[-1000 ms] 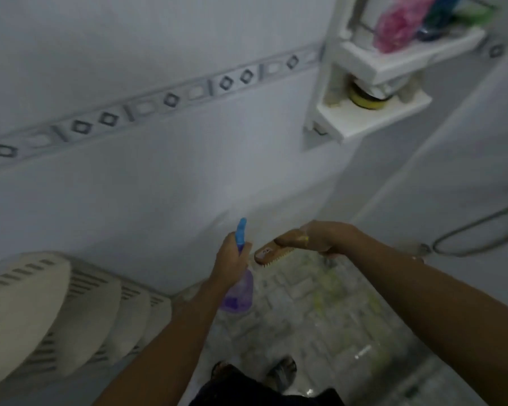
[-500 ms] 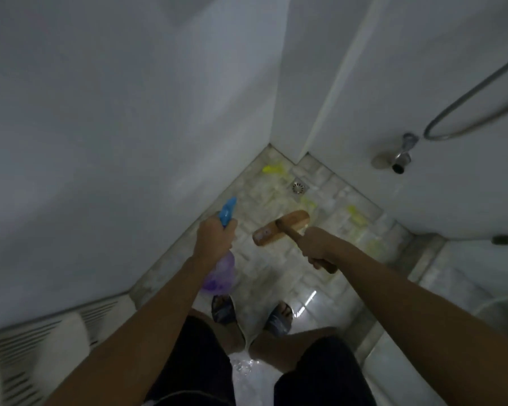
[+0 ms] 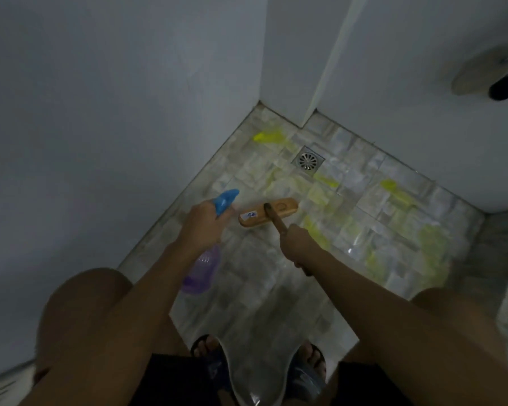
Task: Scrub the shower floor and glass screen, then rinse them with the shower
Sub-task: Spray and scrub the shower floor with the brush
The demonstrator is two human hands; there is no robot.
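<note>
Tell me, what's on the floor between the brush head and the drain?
In the head view, only tiled floor smeared with pale yellow-green cleaner lies between the wooden brush head and the metal drain; no object sits there.

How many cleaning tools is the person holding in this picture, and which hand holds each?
2. The spray bottle is in the left hand; the wooden scrubbing brush is held by its handle in the right hand.
</note>
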